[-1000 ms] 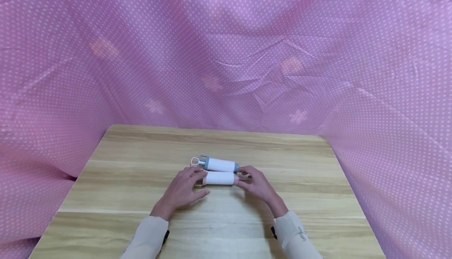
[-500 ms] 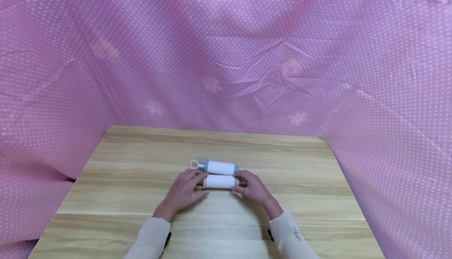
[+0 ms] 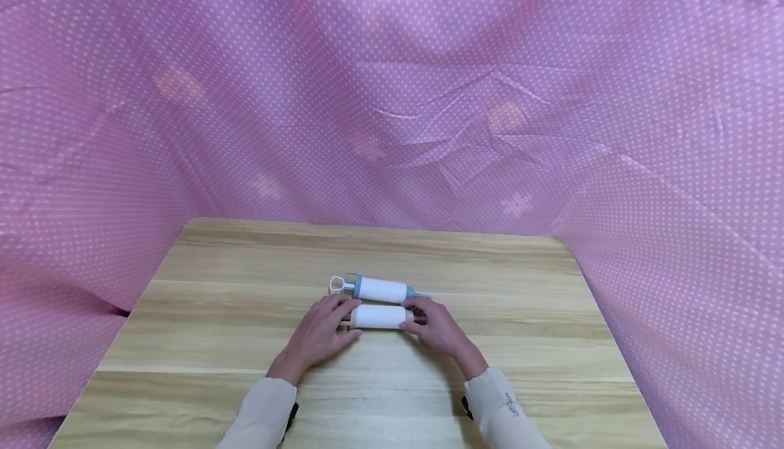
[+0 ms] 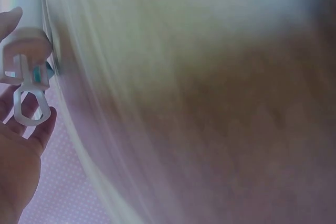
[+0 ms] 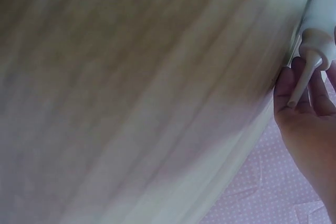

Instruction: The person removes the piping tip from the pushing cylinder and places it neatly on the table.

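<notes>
Two large syringes with white barrels lie side by side in the head view. The nearer one, a syringe with beige ends (image 3: 381,317), is held at both ends. My left hand (image 3: 315,333) grips its plunger end, thumb on the near side and fingers on the far side. In the left wrist view its looped plunger handle (image 4: 31,122) sticks out toward the palm. My right hand (image 3: 442,330) pinches the other end, where a tapered nozzle (image 5: 305,83) points into the palm in the right wrist view. Just beyond lies the blue-ended syringe (image 3: 382,290), untouched.
A wood-grain table (image 3: 245,252) carries both syringes. Pink dotted cloth (image 3: 392,95) hangs behind it and along both sides, close to the table's edges.
My right fingers have closed in around the beige-ended syringe's nozzle end. That syringe has shifted slightly toward me, opening a small gap from the blue-ended one, whose nozzle now shows.
</notes>
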A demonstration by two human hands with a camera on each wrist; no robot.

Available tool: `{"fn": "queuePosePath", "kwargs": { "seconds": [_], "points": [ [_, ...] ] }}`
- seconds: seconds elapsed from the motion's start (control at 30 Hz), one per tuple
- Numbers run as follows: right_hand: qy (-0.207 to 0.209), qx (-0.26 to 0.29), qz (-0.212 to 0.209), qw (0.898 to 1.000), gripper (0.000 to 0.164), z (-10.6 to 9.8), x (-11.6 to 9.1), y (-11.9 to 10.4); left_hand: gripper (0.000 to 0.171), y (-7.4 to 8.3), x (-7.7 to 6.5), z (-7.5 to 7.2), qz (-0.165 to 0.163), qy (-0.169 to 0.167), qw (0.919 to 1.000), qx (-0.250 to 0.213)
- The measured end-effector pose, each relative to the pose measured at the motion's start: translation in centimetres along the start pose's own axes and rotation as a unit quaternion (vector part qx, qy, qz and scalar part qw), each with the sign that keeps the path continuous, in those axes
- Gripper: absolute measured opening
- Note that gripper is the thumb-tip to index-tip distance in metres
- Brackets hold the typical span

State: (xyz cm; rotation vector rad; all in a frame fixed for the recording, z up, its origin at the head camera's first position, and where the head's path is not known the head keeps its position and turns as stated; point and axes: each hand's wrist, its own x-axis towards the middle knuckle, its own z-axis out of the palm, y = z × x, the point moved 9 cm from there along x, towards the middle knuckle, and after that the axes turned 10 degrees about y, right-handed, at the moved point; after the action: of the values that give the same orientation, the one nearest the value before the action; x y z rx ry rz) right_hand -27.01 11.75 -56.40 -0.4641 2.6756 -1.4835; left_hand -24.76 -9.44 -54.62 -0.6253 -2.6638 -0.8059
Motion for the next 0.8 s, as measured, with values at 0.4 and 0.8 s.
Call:
{"fn": "queuePosePath", "kwargs": {
  "seconds": [0.4,0.8],
  "points": [
    [-0.014,0.015,-0.021,1.000,0.033,-0.3,-0.7,-0.4,0.048,0.6,-0.5,0.2,-0.023,-0.002,0.9997,0.011],
    [0.038,0.065,-0.026,0.997,0.031,-2.9,-0.9,-0.7,0.052,2.1,-0.5,-1.4,-0.046,0.049,0.9968,-0.043]
  ]
}}
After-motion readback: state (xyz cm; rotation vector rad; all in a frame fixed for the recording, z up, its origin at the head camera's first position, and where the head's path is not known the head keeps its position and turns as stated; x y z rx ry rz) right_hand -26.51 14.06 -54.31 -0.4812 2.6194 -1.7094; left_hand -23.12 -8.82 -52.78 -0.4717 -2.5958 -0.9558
